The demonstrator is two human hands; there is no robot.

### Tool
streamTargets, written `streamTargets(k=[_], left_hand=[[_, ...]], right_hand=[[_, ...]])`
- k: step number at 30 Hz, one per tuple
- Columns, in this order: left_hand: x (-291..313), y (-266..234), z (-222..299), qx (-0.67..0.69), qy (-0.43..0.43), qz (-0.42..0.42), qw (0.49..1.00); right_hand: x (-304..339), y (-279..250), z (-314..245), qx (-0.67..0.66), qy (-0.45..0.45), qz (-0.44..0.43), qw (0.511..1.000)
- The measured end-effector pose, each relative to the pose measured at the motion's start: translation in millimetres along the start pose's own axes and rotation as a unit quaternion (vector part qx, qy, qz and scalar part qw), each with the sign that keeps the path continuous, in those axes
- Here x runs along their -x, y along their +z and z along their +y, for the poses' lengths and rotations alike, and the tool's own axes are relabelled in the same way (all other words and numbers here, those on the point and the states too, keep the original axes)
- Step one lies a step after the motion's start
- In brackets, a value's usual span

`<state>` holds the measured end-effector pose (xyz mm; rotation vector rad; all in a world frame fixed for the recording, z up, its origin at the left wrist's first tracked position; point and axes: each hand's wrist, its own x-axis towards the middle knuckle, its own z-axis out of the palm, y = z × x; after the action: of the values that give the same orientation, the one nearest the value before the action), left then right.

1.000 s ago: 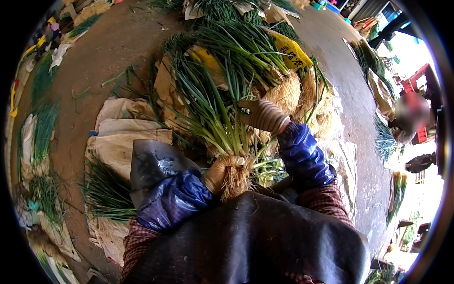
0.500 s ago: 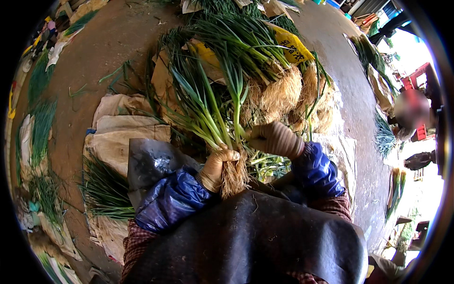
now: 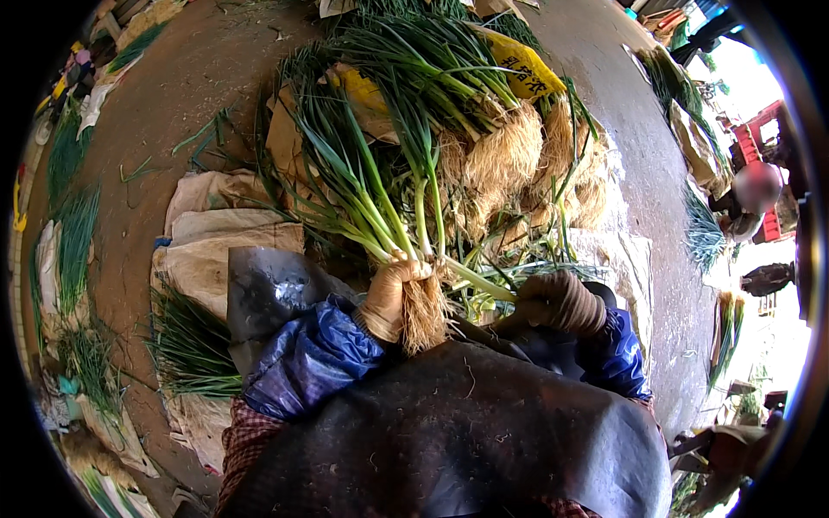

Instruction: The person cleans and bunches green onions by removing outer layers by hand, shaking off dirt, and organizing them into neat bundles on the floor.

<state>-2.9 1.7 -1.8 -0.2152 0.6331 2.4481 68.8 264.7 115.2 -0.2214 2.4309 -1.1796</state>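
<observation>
My left hand [image 3: 384, 298], in a tan glove, is closed round the lower stems of a bunch of green onions [image 3: 371, 211]. Their leaves fan up and away, and the pale stringy roots [image 3: 423, 315] hang below my fist. Out to the right, my right hand [image 3: 561, 302] in a brown ribbed glove is closed on the end of a pale green outer leaf [image 3: 479, 281]. That leaf stretches tight from the base of the bunch to my fingers. Stripped leaves [image 3: 484, 306] lie beneath, between the two hands.
Ahead lies a pile of green onions [image 3: 505, 155] with bushy roots, beside a yellow sack [image 3: 527, 69]. Folded beige sacks [image 3: 229, 246] and more green onions [image 3: 194, 345] are at left. A dark apron [image 3: 449, 423] covers my lap. Another person [image 3: 751, 207] is at far right.
My right hand has moved right and toward me, away from the bunch, drawing a leaf out sideways. My left hand stays closed round the stems.
</observation>
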Motion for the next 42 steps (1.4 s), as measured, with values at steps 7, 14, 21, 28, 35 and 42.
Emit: streamTargets(k=[7,14,21,28,35,42], left_hand=[[-8.4,-4.6,-6.3,0.01,0.012,-0.001,1.0],[-17.9,2.2,22.3,0.085,-0.031,0.002,0.996],[-2.4,39.8,42.7,0.058,-0.052,-0.163,0.983],[-21.9,35.1,37.0,0.075,-0.063,-0.111,0.989],[-6.4,50.1,47.9,0.046,-0.009,-0.134,0.99],[-17.6,11.0,44.5,0.094,-0.051,-0.069,0.992]], right_hand=[[12.5,12.2,12.7,-0.049,-0.032,0.016,0.998],[30.1,-28.3,18.4,0.337,-0.022,-0.008,0.941],[-40.8,-69.5,9.2,0.357,-0.074,0.263,0.893],[-203.7,-120.2,18.0,0.358,-0.096,0.358,0.857],[-251.8,-121.2,63.3,0.494,0.028,0.335,0.802],[-191.5,-47.6,-8.5,0.574,0.107,0.166,0.795]])
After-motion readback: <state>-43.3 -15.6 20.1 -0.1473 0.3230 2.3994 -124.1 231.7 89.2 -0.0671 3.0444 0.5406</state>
